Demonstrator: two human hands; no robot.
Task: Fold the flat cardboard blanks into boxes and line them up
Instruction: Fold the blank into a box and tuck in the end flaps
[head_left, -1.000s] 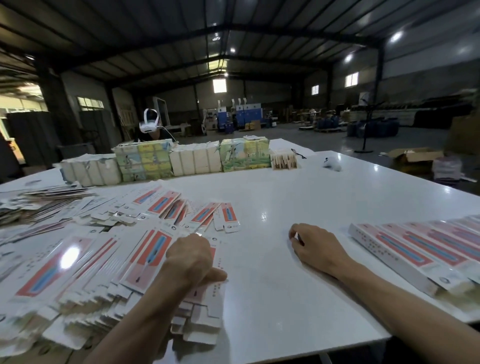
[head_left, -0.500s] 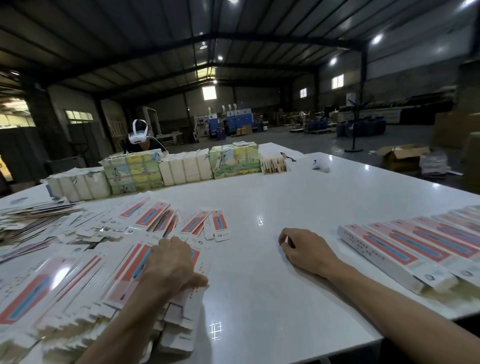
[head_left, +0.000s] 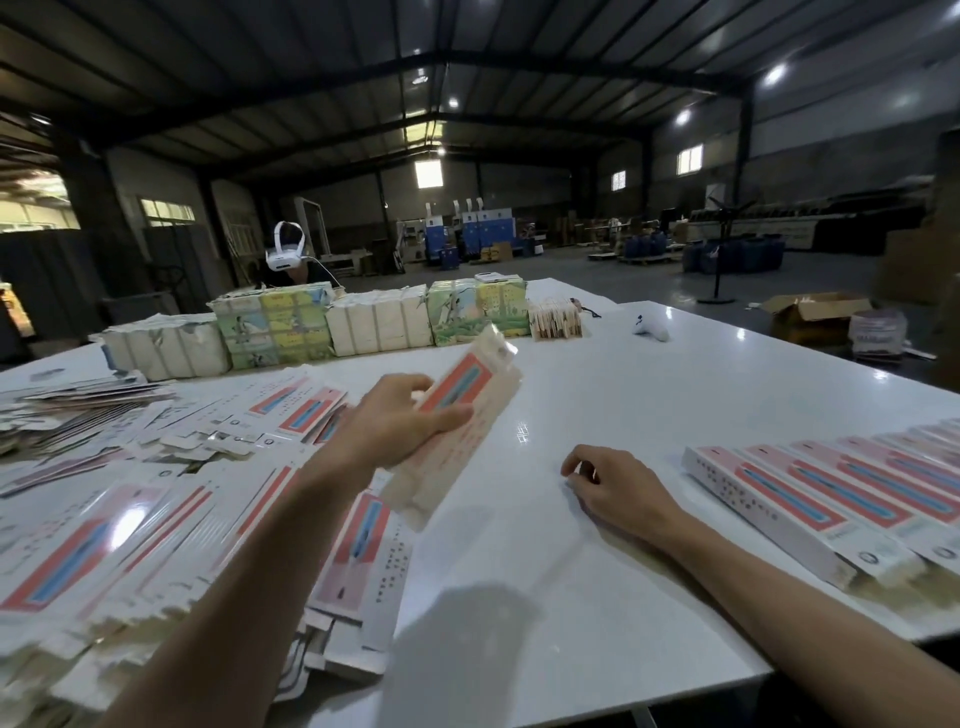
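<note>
My left hand (head_left: 395, 426) grips a flat white cardboard blank (head_left: 467, 410) with a red and blue stripe, lifted above the table and tilted, its far end pointing up and away. A spread heap of the same flat blanks (head_left: 156, 530) covers the table's left side under my left forearm. My right hand (head_left: 613, 488) rests on the white table (head_left: 597, 395) with its fingers loosely curled and nothing in it. Just right of that hand, several folded boxes (head_left: 810, 499) lie side by side in a row.
Along the table's far side stand bundles of white and green printed packs (head_left: 322, 332) and a small tan bundle (head_left: 555, 319). A white controller (head_left: 649, 328) lies at the back right. A person wearing a white headset (head_left: 284, 254) sits behind the bundles.
My left hand has lifted one blank off the heap and carried it up and to the right. My right hand has stayed on the table.
</note>
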